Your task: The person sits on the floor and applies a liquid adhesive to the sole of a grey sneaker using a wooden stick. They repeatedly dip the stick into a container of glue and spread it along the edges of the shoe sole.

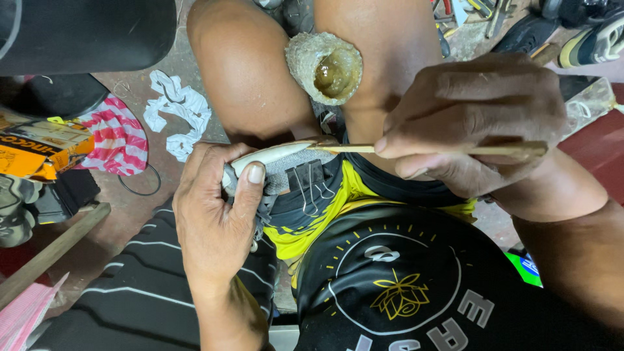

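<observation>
My left hand [218,208] grips a shoe part with a pale sole edge [270,156] and grey fabric, held on my lap. My right hand [465,123] holds a thin wooden stick [344,149] whose tip touches the sole edge. A crusted round cup of brown glue [327,67] rests between my knees, just above the stick's tip. Black binder clips [311,185] hang on the fabric under the sole.
A crumpled white rag [175,110] and a red-and-white striped cloth [117,140] lie on the floor at left, beside an orange box [39,153]. A wooden handle [49,253] slants at lower left. Shoes [595,36] and tools [481,10] sit at top right.
</observation>
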